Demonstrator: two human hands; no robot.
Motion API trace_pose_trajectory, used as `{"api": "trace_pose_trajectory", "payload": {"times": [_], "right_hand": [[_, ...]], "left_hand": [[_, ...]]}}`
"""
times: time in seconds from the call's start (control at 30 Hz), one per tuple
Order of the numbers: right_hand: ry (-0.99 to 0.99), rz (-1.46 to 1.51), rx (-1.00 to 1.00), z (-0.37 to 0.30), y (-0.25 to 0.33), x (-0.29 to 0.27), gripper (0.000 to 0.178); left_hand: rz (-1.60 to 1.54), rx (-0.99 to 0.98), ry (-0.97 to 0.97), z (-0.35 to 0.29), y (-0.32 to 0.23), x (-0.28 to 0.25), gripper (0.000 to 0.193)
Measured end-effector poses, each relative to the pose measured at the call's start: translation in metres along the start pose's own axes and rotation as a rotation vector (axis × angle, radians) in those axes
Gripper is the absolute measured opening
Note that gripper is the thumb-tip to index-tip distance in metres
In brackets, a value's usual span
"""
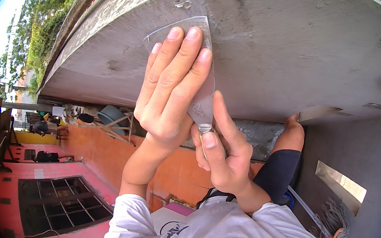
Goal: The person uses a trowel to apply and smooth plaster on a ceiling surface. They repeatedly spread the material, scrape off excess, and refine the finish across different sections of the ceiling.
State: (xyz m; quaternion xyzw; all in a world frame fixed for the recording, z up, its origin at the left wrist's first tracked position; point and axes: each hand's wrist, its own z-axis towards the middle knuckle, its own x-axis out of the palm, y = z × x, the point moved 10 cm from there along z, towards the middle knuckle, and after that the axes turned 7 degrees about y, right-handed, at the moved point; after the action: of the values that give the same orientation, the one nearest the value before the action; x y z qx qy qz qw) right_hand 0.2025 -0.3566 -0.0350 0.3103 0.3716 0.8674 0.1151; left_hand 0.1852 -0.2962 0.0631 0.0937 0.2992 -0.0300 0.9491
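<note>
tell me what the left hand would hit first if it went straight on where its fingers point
The rest of the scraper, whose blade the left hand lies over; past its front edge, probably the grey surface, though depth is unclear here.

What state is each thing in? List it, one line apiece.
Left hand: open, fingers extended over the blade
Right hand: closed around the handle
Scraper: held, blade against the gray wall
Gray wall: marked, uneven in colour
Mop: not held, strands loose
Window: dark panes; open or shut unclear
</note>
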Motion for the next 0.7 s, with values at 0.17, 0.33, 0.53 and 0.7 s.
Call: {"api": "trace_pose_trajectory", "payload": {"times": [0.17,0.33,0.53,0.7], "right_hand": [[-0.012,0.009,0.003,0.007,0.009,-0.001,0.058],[-0.017,-0.023,0.054,-0.01,-0.007,-0.002,0.057],[-0.001,-0.015,0.062,0.001,-0.001,-0.001,0.058],[-0.026,-0.036,0.052,-0.008,-0.011,0.008,0.059]], "left_hand": [[-0.016,0.044,-0.113,0.02,0.001,-0.007,0.027],[-0.066,-0.056,-0.027,-0.006,0.002,0.0,0.027],[-0.054,-0.004,-0.137,0.014,0.004,-0.011,0.025],[-0.048,-0.037,-0.114,-0.006,0.009,-0.004,0.023]]}}
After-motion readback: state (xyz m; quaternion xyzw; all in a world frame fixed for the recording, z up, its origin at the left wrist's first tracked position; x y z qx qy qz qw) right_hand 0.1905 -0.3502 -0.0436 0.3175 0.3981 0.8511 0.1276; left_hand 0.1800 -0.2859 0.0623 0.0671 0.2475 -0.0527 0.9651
